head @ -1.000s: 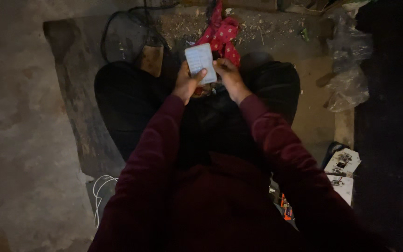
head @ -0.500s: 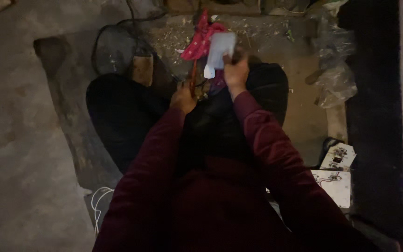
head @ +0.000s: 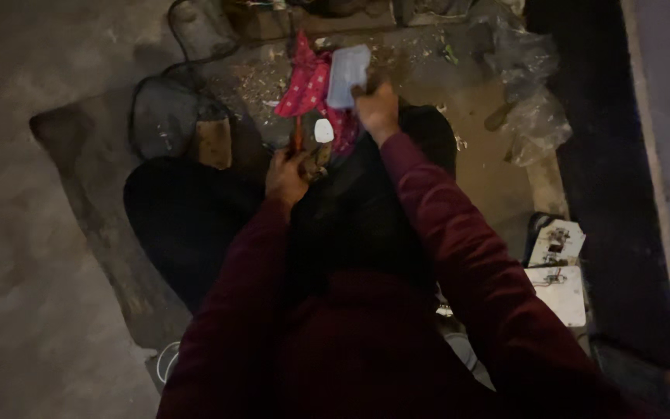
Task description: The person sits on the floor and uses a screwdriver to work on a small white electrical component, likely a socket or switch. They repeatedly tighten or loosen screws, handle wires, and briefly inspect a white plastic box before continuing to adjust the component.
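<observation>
The right hand (head: pixel 376 109) grips a pale flat box (head: pixel 347 75), lifted at 12 o'clock. The left hand (head: pixel 284 177) holds a thin tool (head: pixel 298 133) over the lap. I judge the box is being worked open; next needs steady aim. A red dotted cloth (head: pixel 304 81) lies behind them.

One head-worn camera looks steeply down, close over the seated person's lap and hands (head: pixel 335 147).
</observation>
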